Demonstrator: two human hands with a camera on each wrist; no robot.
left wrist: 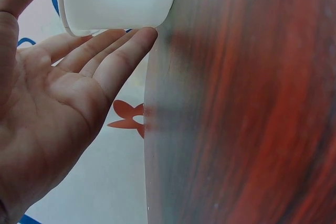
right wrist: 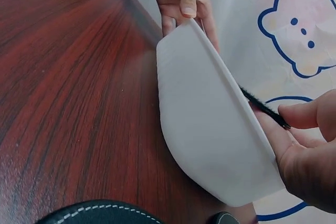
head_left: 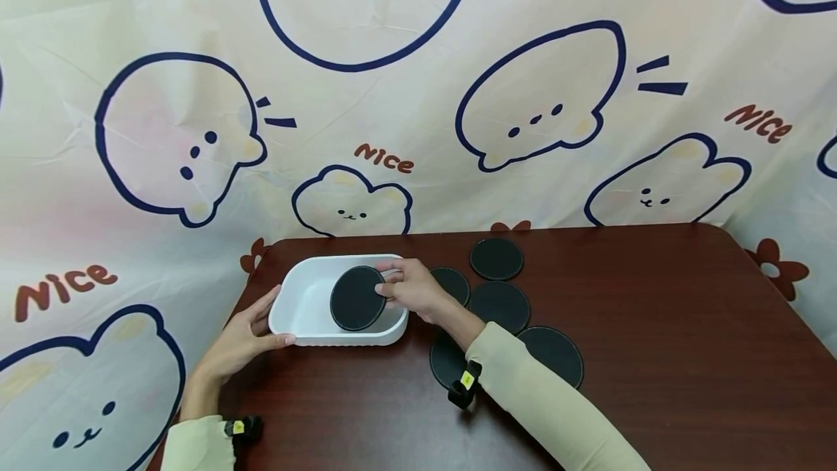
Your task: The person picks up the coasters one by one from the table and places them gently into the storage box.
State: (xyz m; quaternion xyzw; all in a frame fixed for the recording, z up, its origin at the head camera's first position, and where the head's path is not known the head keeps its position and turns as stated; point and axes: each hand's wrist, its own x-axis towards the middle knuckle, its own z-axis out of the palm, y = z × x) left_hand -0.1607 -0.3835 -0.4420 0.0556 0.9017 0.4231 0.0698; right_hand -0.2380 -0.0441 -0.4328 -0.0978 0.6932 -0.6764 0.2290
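Note:
A white, round-cornered tray (head_left: pixel 307 304) sits near the far edge of the table. My left hand (head_left: pixel 238 340) holds its left end, thumb at the near corner and fingers at the far one. In the left wrist view, the fingers of the left hand (left wrist: pixel 68 93) reach along the tray wall (left wrist: pixel 118 3). My right hand (head_left: pixel 418 289) pinches a black round coaster (head_left: pixel 357 299) by its right edge, over the tray. The right wrist view shows the coaster (right wrist: pixel 265 109) edge-on, between thumb and fingers just above the rim.
Several more black coasters lie right of the tray, among them a far one (head_left: pixel 496 259), a middle one (head_left: pixel 500 305) and a near one (head_left: pixel 554 356). The right forearm crosses over some. Behind the brown table (head_left: pixel 654 340) hangs a printed cloth (head_left: pixel 431 107).

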